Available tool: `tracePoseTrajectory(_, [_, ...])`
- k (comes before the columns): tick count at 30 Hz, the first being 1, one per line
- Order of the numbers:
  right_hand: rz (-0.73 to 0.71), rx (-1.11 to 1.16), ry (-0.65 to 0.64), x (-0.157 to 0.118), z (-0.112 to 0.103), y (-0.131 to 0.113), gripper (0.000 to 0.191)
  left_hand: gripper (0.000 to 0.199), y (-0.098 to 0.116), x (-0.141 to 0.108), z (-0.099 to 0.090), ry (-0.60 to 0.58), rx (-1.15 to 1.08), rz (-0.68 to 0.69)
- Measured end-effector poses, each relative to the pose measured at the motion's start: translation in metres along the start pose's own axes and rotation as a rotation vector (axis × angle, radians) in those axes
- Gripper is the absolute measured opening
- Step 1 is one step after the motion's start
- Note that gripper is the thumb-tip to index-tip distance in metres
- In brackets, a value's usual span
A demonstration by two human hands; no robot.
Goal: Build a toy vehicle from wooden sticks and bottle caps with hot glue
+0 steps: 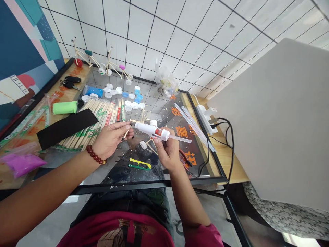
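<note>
My right hand (169,152) is wrapped round a white hot glue gun (146,129), with a clear glue stick (182,139) poking out of its back end. The gun's nozzle points left, close to the fingertips of my left hand (110,138). Those fingers pinch a short wooden stick (126,133) with small black pieces at its ends. Behind and below the gun lie parts of a wooden stick frame, one with a white bottle cap (143,145). A yellow and green thread snipper (140,164) rests on the glass tabletop in front of my hands.
Packs of wrapped chopsticks (87,132), a black sheet (67,127) and green clay (65,107) lie left. Several bottle caps (135,105) sit behind. Finished stick models (120,70) stand at the back. Spare glue sticks (194,125) and a power strip (205,118) with cables are right.
</note>
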State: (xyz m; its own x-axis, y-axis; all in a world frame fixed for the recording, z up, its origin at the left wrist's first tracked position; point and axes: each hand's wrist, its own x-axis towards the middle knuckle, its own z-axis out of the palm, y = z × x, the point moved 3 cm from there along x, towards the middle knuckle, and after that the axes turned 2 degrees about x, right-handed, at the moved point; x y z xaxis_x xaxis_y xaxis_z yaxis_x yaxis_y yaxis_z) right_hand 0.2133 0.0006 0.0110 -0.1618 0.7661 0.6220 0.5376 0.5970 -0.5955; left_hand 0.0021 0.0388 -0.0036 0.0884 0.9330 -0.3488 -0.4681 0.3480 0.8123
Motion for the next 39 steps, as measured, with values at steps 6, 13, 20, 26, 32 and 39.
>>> tracePoseTrajectory(6, [0.013, 0.019, -0.012, -0.001, 0.0, 0.0, 0.027, 0.008, 0.0, 0.0, 0.001, 0.018, 0.016, -0.006])
tracePoseTrajectory(13, [0.004, 0.043, -0.009, 0.0, 0.0, -0.001, 0.026, 0.009, 0.0, 0.0, 0.0, 0.021, 0.027, -0.013])
tracePoseTrajectory(20, [0.027, 0.032, -0.004, 0.0, 0.0, 0.0, 0.026, 0.01, 0.001, 0.0, 0.0, 0.025, 0.028, -0.014])
tracePoseTrajectory(26, [0.019, 0.05, -0.028, 0.0, 0.002, 0.001, 0.026, 0.014, -0.002, 0.002, -0.003, -0.012, 0.032, -0.006])
tracePoseTrajectory(32, [0.09, 0.024, 0.124, -0.003, -0.008, 0.01, 0.027, 0.012, 0.0, 0.002, -0.002, -0.018, 0.036, 0.004])
tracePoseTrajectory(39, [0.465, -0.244, 0.306, 0.016, -0.077, 0.085, 0.038, 0.008, 0.003, -0.001, 0.0, -0.04, 0.056, -0.009])
